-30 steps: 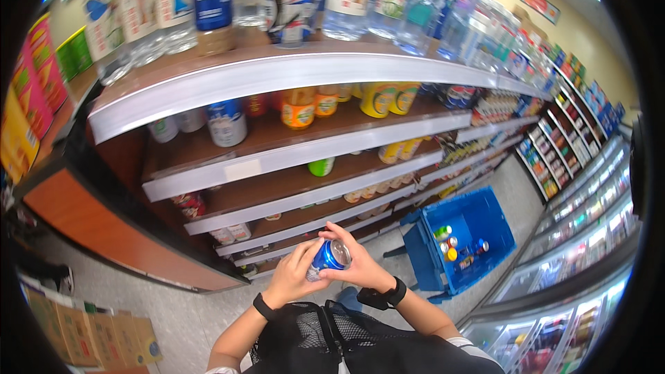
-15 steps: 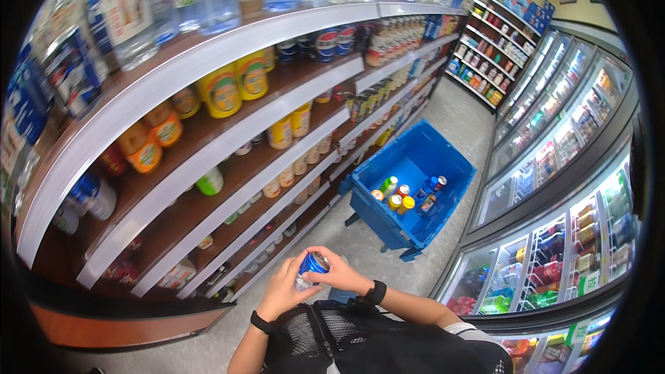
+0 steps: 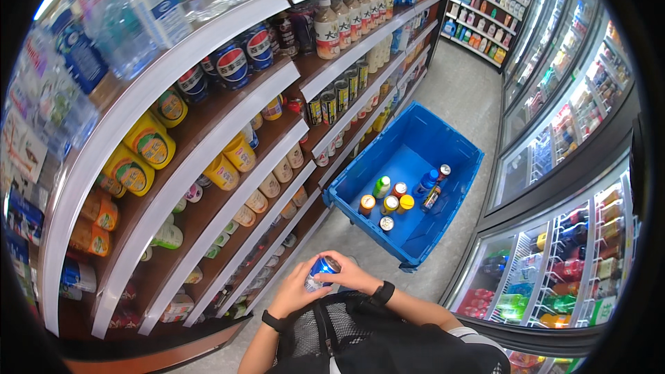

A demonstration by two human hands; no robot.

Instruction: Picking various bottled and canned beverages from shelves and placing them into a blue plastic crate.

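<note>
Close in front of my body, a blue and silver drink can [image 3: 323,271] is held between both hands. My left hand [image 3: 294,287] is wrapped round its left side, and my right hand [image 3: 350,275] grips it from the right with the thumb across its front. The can's silver top faces up, slightly tilted. Beyond my hands, a blue plastic crate [image 3: 360,225] stands in the aisle. Several cans and bottles are on its bottom, among them a green bottle [image 3: 382,186], a blue bottle [image 3: 427,181] and a yellow-topped container [image 3: 406,202].
Long shelves [image 3: 208,34] of bottles and cans run along my left. Glass-door coolers [image 3: 554,249] with drinks line the right side. A stocked shelf unit [image 3: 485,14] stands at the far end of the grey floor [image 3: 454,83].
The view has shifted, so the shelves and crate appear moved, with more of the crate's inside showing. Both hands keep hold of the can at nearly the same place before my body.
</note>
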